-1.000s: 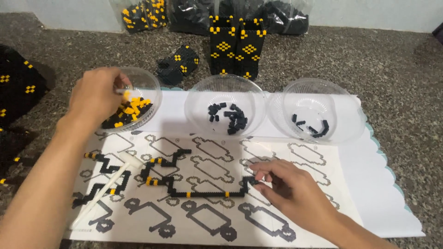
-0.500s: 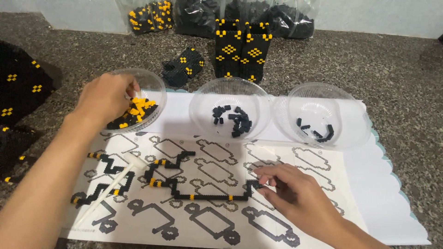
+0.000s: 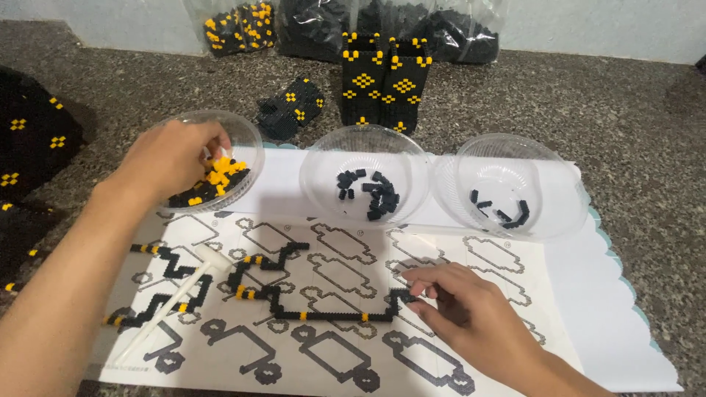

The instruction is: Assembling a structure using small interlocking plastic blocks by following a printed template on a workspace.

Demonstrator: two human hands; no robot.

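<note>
Left hand covers near half of clear plastic bowl of yellow and black bricks; fingertips buried, grip unclear. Right hand hides end of black brick chain. Both forearms cut by bottom edge.

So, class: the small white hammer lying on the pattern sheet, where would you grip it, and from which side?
Probably grip the white hammer around the bare middle of its long handle, coming from above. It lies flat and slanted on the pattern sheet, head up-right, and the handle crosses a black-and-yellow brick chain, so pinch clear of it.
</note>
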